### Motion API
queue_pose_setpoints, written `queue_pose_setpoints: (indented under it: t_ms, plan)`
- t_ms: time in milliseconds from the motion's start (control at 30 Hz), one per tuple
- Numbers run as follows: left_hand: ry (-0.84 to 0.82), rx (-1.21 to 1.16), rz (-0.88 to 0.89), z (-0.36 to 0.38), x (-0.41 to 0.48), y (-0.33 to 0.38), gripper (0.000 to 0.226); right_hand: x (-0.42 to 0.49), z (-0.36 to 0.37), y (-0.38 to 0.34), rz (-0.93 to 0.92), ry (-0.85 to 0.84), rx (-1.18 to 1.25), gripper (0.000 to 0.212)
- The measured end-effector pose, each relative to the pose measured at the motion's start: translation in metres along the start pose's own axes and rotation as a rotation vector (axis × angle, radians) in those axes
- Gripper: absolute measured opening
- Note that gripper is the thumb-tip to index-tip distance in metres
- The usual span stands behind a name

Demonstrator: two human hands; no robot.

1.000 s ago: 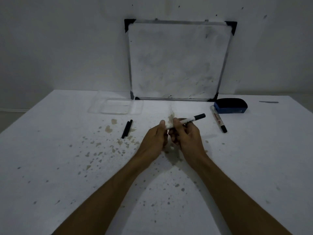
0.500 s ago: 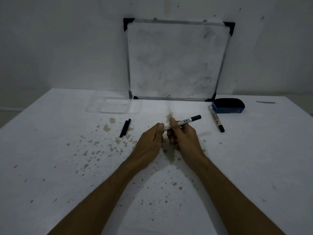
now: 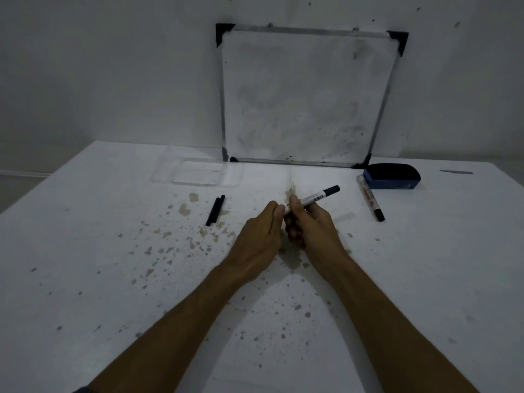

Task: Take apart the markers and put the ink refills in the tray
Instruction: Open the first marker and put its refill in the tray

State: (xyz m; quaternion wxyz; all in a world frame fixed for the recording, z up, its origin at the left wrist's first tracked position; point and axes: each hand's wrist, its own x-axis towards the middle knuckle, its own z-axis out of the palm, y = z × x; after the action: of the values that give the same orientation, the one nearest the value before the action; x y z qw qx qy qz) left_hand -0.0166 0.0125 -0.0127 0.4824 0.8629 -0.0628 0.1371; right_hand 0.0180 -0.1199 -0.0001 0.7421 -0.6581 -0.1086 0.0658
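My right hand (image 3: 310,225) closed around one marker (image 3: 314,199), black cap pointing up-right past the fist, my left hand (image 3: 262,232) pinching its near end, contact probably hidden, second marker (image 3: 371,202) beside eraser (image 3: 391,180), two black refills (image 3: 215,210) outside one clear tray (image 3: 198,177).

From my head, I am looking forward and down across the surface (image 3: 85,279) toward its far edge, hands close below.
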Motion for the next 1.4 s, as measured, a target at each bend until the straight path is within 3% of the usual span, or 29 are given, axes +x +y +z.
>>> queue_pose_setpoints:
  t_ms: [100, 233, 367, 500, 700, 867, 933, 1000, 1100, 1167, 1267, 1333, 1400]
  plan:
    - [0.035, -0.082, -0.065, 0.002, 0.004, 0.002, 0.043, 0.003, -0.003, -0.001, 0.016, 0.036, 0.029, 0.032]
    - [0.165, -0.269, -0.231, -0.019, 0.004, -0.013, 0.047, 0.018, -0.041, -0.009, 0.091, 0.272, 0.412, 0.032]
    - [0.120, 0.024, -0.108, -0.018, 0.005, -0.011, 0.034, 0.018, -0.037, -0.003, 0.066, 0.191, 0.278, 0.032]
    - [0.109, 0.558, 0.057, -0.010, 0.007, -0.016, 0.030, 0.022, -0.042, -0.008, 0.182, 0.135, 0.450, 0.035]
    - [0.144, 0.424, 0.055, -0.018, 0.011, -0.025, 0.024, 0.023, -0.042, -0.006, 0.209, 0.108, 0.515, 0.028]
    - [0.167, 0.439, 0.049, -0.019, 0.008, -0.020, 0.041, 0.019, -0.042, -0.009, 0.208, 0.106, 0.501, 0.022]
    - [0.235, 0.321, 0.039, -0.018, 0.005, -0.011, 0.038, 0.016, -0.041, -0.010, 0.204, 0.132, 0.490, 0.021]
    - [0.266, 0.022, -0.059, -0.017, 0.004, 0.000, 0.030, 0.013, -0.040, -0.012, 0.197, 0.156, 0.468, 0.019]
    - [0.049, -0.785, -0.432, -0.010, 0.003, 0.016, 0.044, 0.005, -0.033, -0.014, 0.126, 0.159, 0.312, 0.024]
    - [-0.082, -1.164, -0.625, -0.007, -0.001, 0.021, 0.059, -0.003, -0.024, -0.017, 0.026, 0.147, 0.101, 0.026]
    - [-0.140, -1.403, -0.729, -0.013, 0.000, 0.016, 0.065, -0.016, -0.008, -0.025, -0.167, 0.149, -0.185, 0.016]
    - [-0.173, -1.463, -0.740, -0.019, 0.002, 0.012, 0.064, -0.027, 0.004, -0.024, -0.345, 0.186, -0.283, 0.015]
    - [-0.247, -1.500, -0.734, -0.022, 0.004, 0.009, 0.063, -0.038, 0.017, -0.014, -0.457, 0.111, -0.519, 0.020]
